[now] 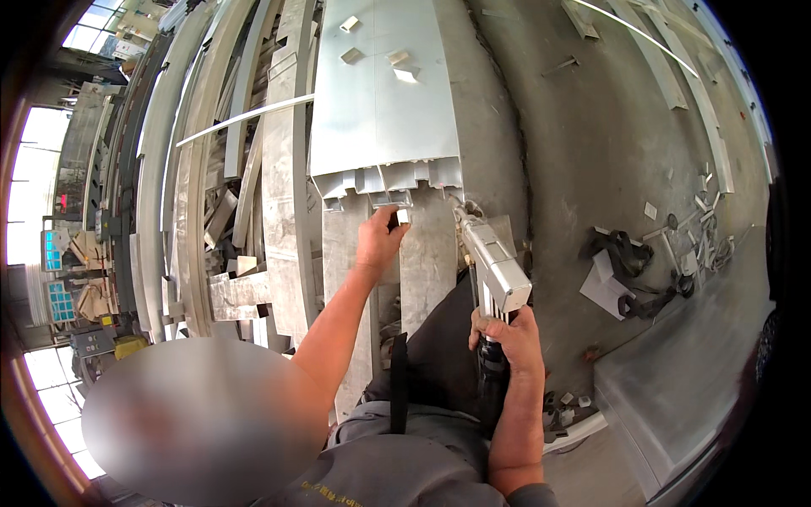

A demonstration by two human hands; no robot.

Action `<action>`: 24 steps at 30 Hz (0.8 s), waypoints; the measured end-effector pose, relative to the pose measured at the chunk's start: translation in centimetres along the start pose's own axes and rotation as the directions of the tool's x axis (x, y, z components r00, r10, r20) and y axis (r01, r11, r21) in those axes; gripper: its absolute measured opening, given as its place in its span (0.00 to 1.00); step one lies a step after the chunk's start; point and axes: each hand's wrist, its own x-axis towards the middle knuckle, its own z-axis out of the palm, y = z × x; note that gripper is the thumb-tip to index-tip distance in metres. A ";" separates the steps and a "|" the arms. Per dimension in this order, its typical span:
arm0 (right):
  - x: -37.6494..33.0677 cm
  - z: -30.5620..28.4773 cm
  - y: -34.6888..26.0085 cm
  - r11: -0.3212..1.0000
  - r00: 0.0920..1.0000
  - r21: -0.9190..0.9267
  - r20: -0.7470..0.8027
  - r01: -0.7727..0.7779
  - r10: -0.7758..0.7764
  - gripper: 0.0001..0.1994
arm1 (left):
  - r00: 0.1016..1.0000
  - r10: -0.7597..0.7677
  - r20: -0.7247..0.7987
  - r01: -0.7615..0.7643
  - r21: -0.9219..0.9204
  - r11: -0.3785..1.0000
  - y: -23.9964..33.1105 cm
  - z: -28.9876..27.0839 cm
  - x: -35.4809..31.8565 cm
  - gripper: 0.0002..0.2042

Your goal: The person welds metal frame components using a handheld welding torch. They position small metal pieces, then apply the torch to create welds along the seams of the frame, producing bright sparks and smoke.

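A wide, pale metal profile (384, 110) stretches away in front of me, its cut end with open chambers facing me. Close to that end, my left hand (382, 242) pinches a small pale metal piece (403, 216) between thumb and fingers. My right hand (513, 336) grips a silver gun-shaped tool (500, 272) with a black lower part. The tool's narrow tip points at the right corner of the profile's end; whether it touches is hard to tell. On the profile's top lie several similar small pieces, one of them a bright piece (406, 75).
Long metal bars (283, 186) are stacked on my left. A thin white strip (245, 121) sticks out across them. On the floor to the right are a black strap-like bundle (629, 255) and scattered offcuts. A large grey metal surface (676, 363) stands at the lower right.
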 end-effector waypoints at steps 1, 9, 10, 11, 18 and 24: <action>0.0 0.1 0.0 1.000 1.000 0.007 0.008 0.000 0.000 0.31 | 1.000 0.014 0.023 -0.015 0.057 0.998 -0.3 0.0 0.4 0.17; 0.4 -0.6 0.3 0.998 0.999 0.054 0.034 -0.013 0.011 0.23 | 0.987 0.134 0.083 -0.153 0.299 0.942 -1.2 1.9 1.7 0.13; 0.4 -0.7 0.2 0.998 0.999 0.050 0.030 -0.024 0.022 0.22 | 0.987 0.131 0.088 -0.152 0.314 0.937 -1.1 2.0 1.8 0.14; 0.4 -0.7 0.2 0.998 0.999 0.048 0.022 -0.031 0.030 0.22 | 0.987 0.128 0.092 -0.151 0.328 0.932 -1.1 2.2 1.9 0.14; 0.5 -1.2 -0.2 0.996 0.999 0.079 0.004 -0.036 0.036 0.22 | 0.997 0.052 0.053 -0.072 0.496 0.865 0.6 2.8 2.2 0.11; 0.7 -1.9 0.1 0.996 1.000 0.088 0.010 -0.024 0.023 0.22 | 0.993 -0.102 -0.053 0.115 0.457 0.882 1.5 3.5 2.5 0.12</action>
